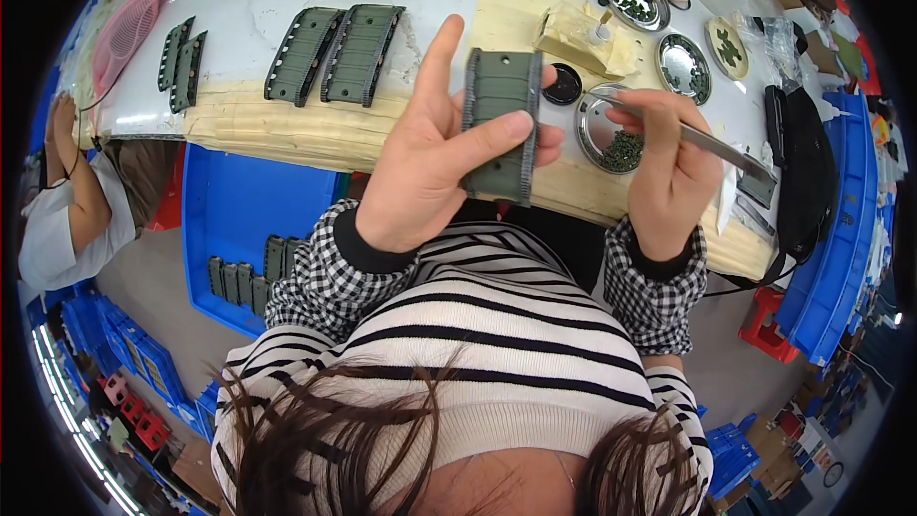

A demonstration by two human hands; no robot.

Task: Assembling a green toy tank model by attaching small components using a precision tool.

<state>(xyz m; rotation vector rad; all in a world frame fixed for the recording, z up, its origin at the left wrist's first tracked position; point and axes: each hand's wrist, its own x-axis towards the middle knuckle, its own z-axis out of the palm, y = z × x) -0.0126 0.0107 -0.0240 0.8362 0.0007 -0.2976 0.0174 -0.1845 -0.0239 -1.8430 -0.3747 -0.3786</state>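
My left hand [415,167] holds a dark green ribbed plastic panel [502,86] with notched edges upright over the table's front edge. Its thumb lies across the panel's face and the index finger points up, free. Metal tweezers [724,149] are gripped in my right hand [671,167], their tips pointing left toward the panel but apart from it. Whether the tips carry anything is too small to tell. Below those tips is a round metal dish [584,126] with a heap of tiny dark green pieces [626,148]. A small round black container [562,84] stands beside the dish.
Similar green panels [363,53] lie at the left on the white table [239,0]. More metal dishes [684,67] hold green pieces at the back right, near a yellowish block [585,38]. A blue crate [258,186] with green parts sits below left. Another person [81,210] is far left.
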